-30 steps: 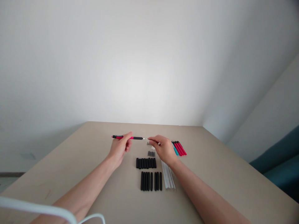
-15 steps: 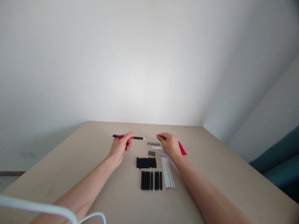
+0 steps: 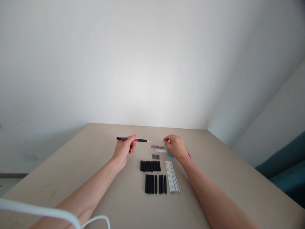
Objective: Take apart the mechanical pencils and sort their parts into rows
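My left hand [image 3: 124, 151] is closed round a red and black pen [image 3: 132, 139], held level above the beige table [image 3: 100, 165] with its metal tip pointing right. My right hand [image 3: 175, 148] hovers at the far right of the laid-out parts, its fingers curled together in a pinch over a row of small grey tips [image 3: 157, 146] and white pieces [image 3: 161, 150]. Whatever is between those fingertips is too small to make out. A teal barrel [image 3: 170, 155] and red barrels [image 3: 189, 154] peek out from under that hand.
Two rows of black tubes [image 3: 150, 165] [image 3: 155, 184] lie near the middle, with small springs [image 3: 155, 156] behind them and thin white refills [image 3: 172, 181] to the right. A white cable [image 3: 54, 216] crosses the lower left corner. A dark teal seat [image 3: 286, 168] stands at the right.
My right hand has drawn away from the pen's tip and moved right and back, over the small parts and coloured barrels. My left hand keeps the pen almost still.
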### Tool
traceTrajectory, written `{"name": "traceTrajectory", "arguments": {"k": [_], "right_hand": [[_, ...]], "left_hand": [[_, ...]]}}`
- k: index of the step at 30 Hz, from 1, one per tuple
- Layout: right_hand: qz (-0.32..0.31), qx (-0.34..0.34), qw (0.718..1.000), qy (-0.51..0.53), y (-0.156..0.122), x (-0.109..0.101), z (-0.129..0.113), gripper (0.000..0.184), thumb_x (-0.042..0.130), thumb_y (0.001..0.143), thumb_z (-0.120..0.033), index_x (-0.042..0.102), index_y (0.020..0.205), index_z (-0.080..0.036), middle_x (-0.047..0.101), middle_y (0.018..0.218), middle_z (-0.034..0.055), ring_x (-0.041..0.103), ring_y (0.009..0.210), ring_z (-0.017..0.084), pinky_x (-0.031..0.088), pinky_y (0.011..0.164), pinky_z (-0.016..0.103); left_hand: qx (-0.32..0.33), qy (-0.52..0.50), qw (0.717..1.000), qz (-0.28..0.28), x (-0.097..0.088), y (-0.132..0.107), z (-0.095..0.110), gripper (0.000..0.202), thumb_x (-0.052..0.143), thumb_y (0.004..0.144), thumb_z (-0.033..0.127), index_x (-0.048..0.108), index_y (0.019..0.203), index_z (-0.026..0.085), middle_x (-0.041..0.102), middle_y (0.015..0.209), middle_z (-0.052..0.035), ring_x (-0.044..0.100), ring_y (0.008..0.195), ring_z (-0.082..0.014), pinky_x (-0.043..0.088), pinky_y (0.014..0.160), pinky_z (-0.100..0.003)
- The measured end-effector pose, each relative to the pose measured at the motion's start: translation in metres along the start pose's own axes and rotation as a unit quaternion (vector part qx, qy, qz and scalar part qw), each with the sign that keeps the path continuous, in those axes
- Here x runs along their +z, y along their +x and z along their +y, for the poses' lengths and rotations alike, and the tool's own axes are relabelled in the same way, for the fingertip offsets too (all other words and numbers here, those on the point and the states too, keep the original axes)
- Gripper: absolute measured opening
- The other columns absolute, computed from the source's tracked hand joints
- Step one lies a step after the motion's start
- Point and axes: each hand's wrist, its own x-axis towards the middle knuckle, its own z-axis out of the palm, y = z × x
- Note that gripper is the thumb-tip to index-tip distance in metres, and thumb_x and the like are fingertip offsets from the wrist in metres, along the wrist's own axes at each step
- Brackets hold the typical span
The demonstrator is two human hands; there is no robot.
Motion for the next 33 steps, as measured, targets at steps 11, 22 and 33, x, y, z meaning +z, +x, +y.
{"name": "traceTrajectory", "arguments": {"k": [11,22,33], "right_hand": [[-0.082,0.007,0.996,-0.044,-0.0009,-0.0093,-0.0005,0.033,0.05,0.07,-0.005,0.063,0.097,-0.017,0.068,0.082,0.0025,0.06,0.078,0.016,0.039,0.072,0.024],[-0.125,0.005,0.99,-0.065,-0.0037,-0.005,-0.0008,0.042,0.048,0.067,0.0,0.061,0.103,-0.017,0.068,0.083,0.003,0.058,0.081,0.016,0.037,0.073,0.024],[-0.12,-0.002,0.99,-0.07,-0.0046,-0.0012,-0.0003,0.039,0.049,0.071,-0.003,0.061,0.106,-0.018,0.069,0.084,0.0043,0.06,0.083,0.018,0.039,0.074,0.026]], "left_hand": [[-0.001,-0.004,1.0,-0.003,-0.0001,-0.0002,0.0019,0.039,0.066,0.069,0.037,0.043,0.045,0.016,0.041,0.037,0.0048,0.032,0.035,-0.0058,0.022,0.037,-0.02],[-0.003,-0.007,1.0,-0.002,-0.0011,0.0,-0.0001,0.038,0.066,0.068,0.037,0.044,0.045,0.016,0.042,0.038,0.0045,0.033,0.036,-0.0056,0.023,0.037,-0.02],[-0.007,-0.007,1.0,-0.003,0.0009,-0.0014,0.0024,0.038,0.065,0.068,0.037,0.043,0.045,0.016,0.042,0.038,0.0049,0.033,0.036,-0.0058,0.023,0.037,-0.02]]}}
